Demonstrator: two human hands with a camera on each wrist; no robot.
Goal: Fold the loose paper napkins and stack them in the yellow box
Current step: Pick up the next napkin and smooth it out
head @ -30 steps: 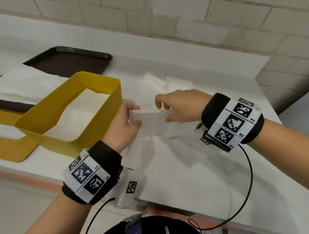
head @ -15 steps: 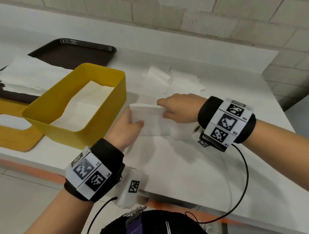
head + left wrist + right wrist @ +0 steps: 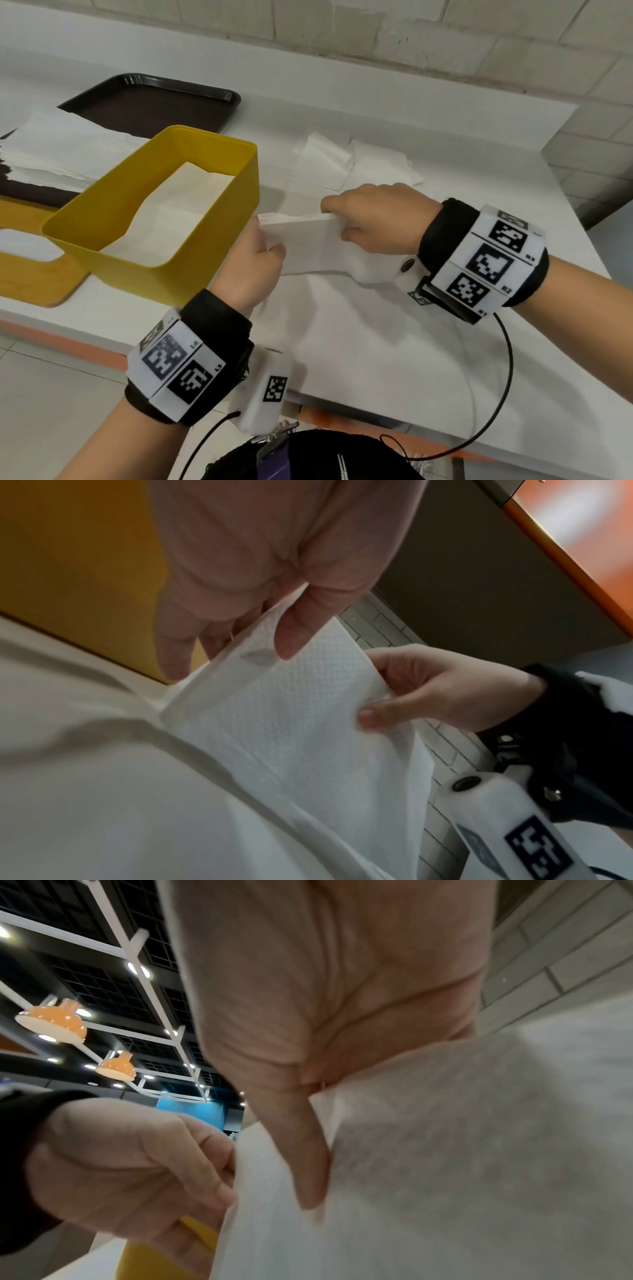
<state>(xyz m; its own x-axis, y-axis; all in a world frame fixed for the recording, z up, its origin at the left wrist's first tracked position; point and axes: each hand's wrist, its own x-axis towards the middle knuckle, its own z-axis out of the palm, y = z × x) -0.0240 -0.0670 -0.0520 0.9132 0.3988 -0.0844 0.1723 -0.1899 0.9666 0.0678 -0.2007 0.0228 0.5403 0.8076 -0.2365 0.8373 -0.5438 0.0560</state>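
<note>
Head view: the left hand (image 3: pixel 255 270) and right hand (image 3: pixel 373 219) hold one folded napkin (image 3: pixel 308 245) between them, lifted above the table (image 3: pixel 376 342), just right of the yellow box (image 3: pixel 219 192). The left thumb lies on its near left corner with the fingers behind; the right hand's fingers curl over the top edge with the thumb on the front face. White napkins already lie in the box. A few loose napkins (image 3: pixel 352 164) lie behind the hands, near the wall. Left of the box are a stack of paper (image 3: pixel 61 154), a dark tray (image 3: pixel 154 102) and a wooden board (image 3: pixel 30 274). Nothing lies between the held napkin and the box mouth.

Left wrist view: the left hand (image 3: pixel 260 569) pinches the napkin (image 3: pixel 291 710) between thumb and fingers; the right hand (image 3: pixel 438 688) pinches the opposite edge. The box wall (image 3: pixel 75 574) is close behind.

Right wrist view: the right hand (image 3: pixel 325 1001) presses its thumb on the napkin (image 3: pixel 428 1164); the left hand (image 3: pixel 130 1172) grips the far edge, with a sliver of the box (image 3: pixel 202 1231) below it.

Since half a second ago the napkin sits a little nearer the box, and both grips are unchanged.
</note>
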